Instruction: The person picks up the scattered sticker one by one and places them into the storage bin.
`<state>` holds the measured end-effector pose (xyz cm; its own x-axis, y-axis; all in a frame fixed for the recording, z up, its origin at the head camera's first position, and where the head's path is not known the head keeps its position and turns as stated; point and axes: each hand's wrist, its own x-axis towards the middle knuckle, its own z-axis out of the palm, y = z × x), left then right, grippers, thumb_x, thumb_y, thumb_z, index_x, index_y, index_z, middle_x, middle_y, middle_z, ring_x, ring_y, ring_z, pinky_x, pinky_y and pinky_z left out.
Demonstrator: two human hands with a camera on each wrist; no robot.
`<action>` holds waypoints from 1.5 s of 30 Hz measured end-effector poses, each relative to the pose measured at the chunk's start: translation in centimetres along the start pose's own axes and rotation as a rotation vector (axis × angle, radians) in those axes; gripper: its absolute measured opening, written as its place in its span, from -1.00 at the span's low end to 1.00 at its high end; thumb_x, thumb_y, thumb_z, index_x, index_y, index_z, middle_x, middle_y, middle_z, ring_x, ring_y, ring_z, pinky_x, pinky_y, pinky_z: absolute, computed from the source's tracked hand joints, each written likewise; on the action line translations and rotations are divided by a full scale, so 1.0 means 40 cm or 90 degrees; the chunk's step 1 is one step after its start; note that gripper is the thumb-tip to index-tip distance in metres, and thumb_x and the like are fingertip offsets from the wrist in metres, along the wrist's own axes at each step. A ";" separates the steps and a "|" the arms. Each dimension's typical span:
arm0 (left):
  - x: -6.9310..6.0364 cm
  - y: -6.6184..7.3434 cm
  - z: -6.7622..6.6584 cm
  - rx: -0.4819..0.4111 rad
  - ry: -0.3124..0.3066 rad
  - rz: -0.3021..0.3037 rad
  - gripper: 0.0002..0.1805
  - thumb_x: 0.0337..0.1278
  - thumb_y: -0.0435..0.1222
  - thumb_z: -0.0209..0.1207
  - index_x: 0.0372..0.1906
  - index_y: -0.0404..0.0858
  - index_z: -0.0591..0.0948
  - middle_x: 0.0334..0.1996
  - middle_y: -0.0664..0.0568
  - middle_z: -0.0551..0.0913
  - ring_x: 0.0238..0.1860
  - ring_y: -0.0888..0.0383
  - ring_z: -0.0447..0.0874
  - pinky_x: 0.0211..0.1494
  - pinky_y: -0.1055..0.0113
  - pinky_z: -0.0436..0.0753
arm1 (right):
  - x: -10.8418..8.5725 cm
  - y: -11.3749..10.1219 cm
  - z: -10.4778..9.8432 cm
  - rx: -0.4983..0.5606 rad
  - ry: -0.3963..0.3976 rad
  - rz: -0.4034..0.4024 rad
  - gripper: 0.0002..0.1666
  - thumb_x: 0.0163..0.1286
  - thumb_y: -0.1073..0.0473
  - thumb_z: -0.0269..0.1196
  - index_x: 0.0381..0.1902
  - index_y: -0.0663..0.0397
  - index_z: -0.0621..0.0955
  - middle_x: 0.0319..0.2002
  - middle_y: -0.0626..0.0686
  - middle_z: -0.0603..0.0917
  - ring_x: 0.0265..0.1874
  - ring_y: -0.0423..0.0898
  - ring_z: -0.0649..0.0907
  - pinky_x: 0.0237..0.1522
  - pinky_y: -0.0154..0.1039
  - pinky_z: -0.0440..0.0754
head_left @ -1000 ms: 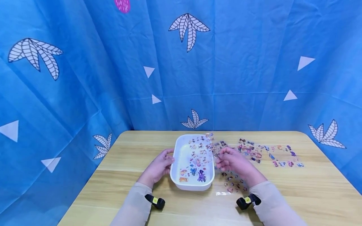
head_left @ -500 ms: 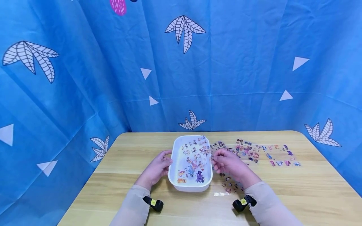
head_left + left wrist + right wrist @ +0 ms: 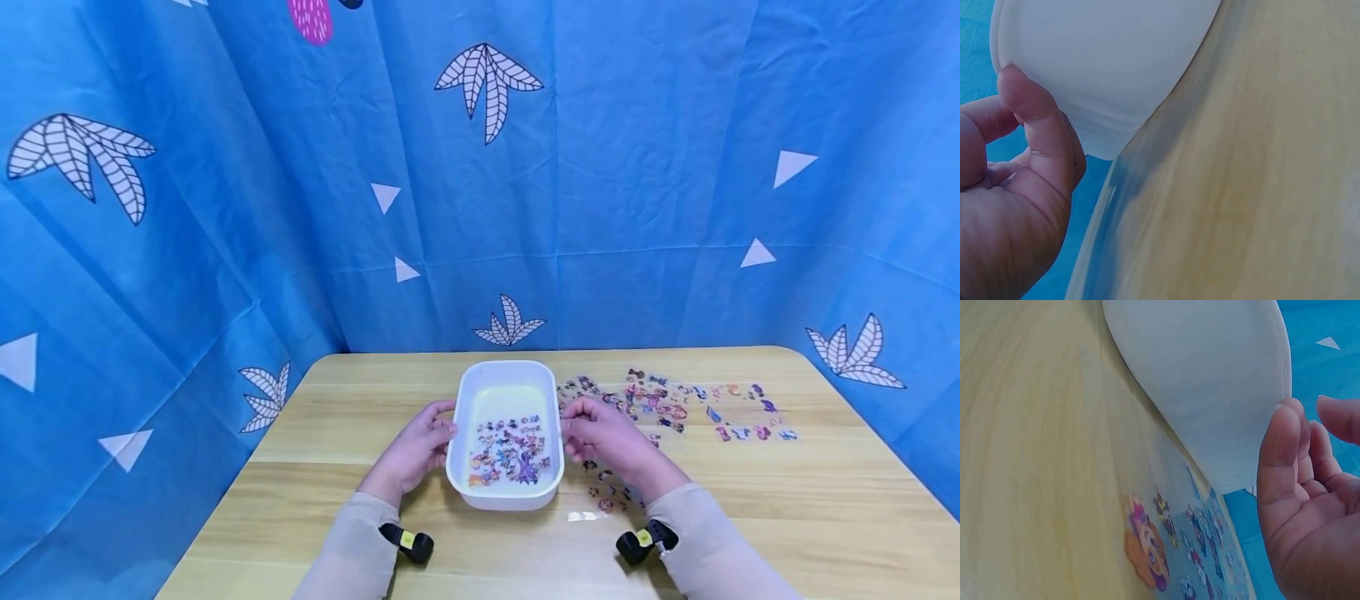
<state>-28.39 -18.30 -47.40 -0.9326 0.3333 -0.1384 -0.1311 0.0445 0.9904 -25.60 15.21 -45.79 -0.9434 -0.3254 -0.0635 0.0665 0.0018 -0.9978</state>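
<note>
A blue curtain with leaf and triangle prints fills the frame above the wooden counter (image 3: pixel 315 500). Beyond the basin, only a narrow band of wood reaches the back edge; wider stretches run from the left hand to the slanting left edge and across the lower right. Clear sticker sheets (image 3: pixel 660 404) with cartoon figures spread right of centre, partly beneath the right forearm. The white rectangular basin (image 3: pixel 506 502) sits at lower centre, its rim unbroken. The left hand (image 3: pixel 415 446) has bent fingers against the basin's left side; whether they grip it I cannot tell. The right hand (image 3: pixel 609 442) is loosely open, fingertips at the right rim, thumb apart, holding nothing visible. The top sticker sheet (image 3: pixel 510 450), a second ago held over that rim, now lies within the basin's nearer half, overlapping other prints; the far part of its floor shows white.
</note>
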 end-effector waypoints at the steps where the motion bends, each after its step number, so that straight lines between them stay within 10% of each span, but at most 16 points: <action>1: -0.001 0.001 0.001 0.001 0.001 -0.001 -0.37 0.43 -0.32 0.11 0.52 -0.20 0.24 0.00 -0.25 0.54 -0.24 0.06 0.59 -0.26 0.30 0.66 | 0.000 0.001 -0.002 -0.010 0.003 0.000 -0.68 0.43 0.25 0.22 0.01 0.37 0.45 -0.24 0.19 0.58 -0.36 0.00 0.61 -0.28 -0.15 0.69; 15: -0.016 -0.019 0.003 0.000 -0.008 -0.005 -0.37 0.44 -0.32 0.10 0.52 -0.24 0.22 -0.04 -0.23 0.55 -0.24 0.07 0.58 -0.26 0.30 0.65 | -0.025 0.002 -0.052 -0.116 0.031 -0.003 -0.65 0.43 0.17 0.26 0.03 0.31 0.51 -0.26 0.22 0.61 -0.34 0.03 0.58 -0.26 -0.14 0.62; 45: -0.015 -0.014 0.000 -0.001 -0.009 -0.013 -0.37 0.44 -0.32 0.10 0.53 -0.21 0.22 -0.03 -0.23 0.54 -0.25 0.08 0.58 -0.27 0.32 0.65 | -0.109 -0.035 -0.332 -0.315 0.106 0.021 -0.48 0.51 0.12 0.18 0.32 0.24 0.42 -0.32 0.16 0.55 -0.48 -0.02 0.50 -0.45 -0.13 0.57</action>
<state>-27.76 -18.51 -47.86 -0.9246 0.3463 -0.1588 -0.1506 0.0506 0.9873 -25.88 29.20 -44.36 -0.9851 -0.1624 -0.0574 -0.0260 0.4696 -0.8825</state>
